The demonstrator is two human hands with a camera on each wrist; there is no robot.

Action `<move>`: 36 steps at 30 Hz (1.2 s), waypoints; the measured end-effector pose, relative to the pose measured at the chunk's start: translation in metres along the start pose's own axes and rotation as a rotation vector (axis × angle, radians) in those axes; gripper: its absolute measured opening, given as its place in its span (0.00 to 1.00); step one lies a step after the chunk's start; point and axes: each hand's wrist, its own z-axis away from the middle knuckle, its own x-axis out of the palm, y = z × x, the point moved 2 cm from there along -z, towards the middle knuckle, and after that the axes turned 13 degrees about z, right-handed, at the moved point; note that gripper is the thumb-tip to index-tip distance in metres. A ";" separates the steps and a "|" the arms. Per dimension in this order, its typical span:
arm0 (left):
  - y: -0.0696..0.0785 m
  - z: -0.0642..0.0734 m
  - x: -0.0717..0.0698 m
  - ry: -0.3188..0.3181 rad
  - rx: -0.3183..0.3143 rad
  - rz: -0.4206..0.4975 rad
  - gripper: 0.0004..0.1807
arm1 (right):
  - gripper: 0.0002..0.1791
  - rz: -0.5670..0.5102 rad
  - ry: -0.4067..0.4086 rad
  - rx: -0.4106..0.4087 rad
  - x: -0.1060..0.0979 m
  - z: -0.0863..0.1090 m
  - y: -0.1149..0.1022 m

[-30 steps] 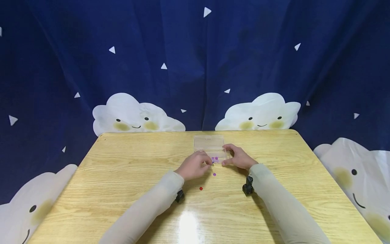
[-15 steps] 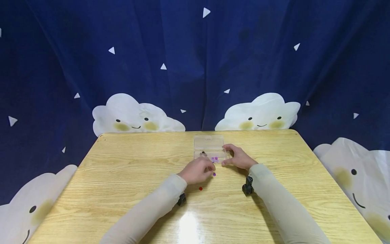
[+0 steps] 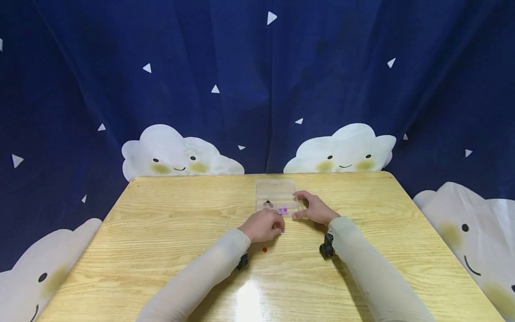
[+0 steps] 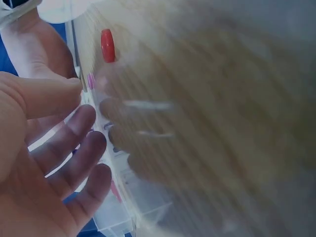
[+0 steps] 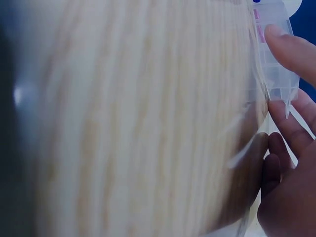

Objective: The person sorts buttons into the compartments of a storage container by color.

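Note:
A clear plastic compartment box [image 3: 261, 207] lies on the table, its transparent lid [image 3: 275, 187] swung back. Black pieces [image 3: 268, 203] sit in its left part, purple pieces [image 3: 284, 209] toward the front right. My right hand [image 3: 316, 210] grips the box's right end, thumb at the near corner and fingers farther back. In front of the box, my left hand [image 3: 263, 225] has thumb and fingertips right at a small purple piece [image 3: 283, 231] on the table; its other fingers are loosely bent. A small round red piece [image 3: 264, 250] lies nearer me, below the left hand.
The wooden table [image 3: 181, 205] ends at a dark blue curtain [image 3: 257, 89] printed with white clouds. Black wrist cameras [image 3: 327, 247] hang under both sleeves. Light glares off the tabletop [image 3: 249, 295] near the front.
My left hand has moved from the box's front edge toward me, down to the purple piece on the table. Black pieces now show in the box's left part. The right hand stays put.

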 end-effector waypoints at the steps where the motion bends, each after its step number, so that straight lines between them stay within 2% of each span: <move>1: 0.000 0.000 0.000 -0.005 -0.006 -0.006 0.03 | 0.45 -0.001 0.000 -0.002 0.000 0.001 -0.001; 8: 0.000 -0.002 0.001 -0.006 -0.027 -0.024 0.03 | 0.44 -0.004 0.000 0.009 -0.001 0.002 -0.003; 20: 0.004 -0.004 0.001 -0.021 -0.021 -0.061 0.04 | 0.44 -0.007 -0.007 0.019 0.000 0.000 0.001; 27: 0.007 -0.005 0.001 -0.010 0.009 -0.098 0.04 | 0.44 -0.014 -0.008 0.018 0.000 0.001 0.001; 36: 0.006 -0.009 0.003 -0.026 -0.041 -0.106 0.03 | 0.45 -0.016 -0.007 0.028 0.001 0.001 0.001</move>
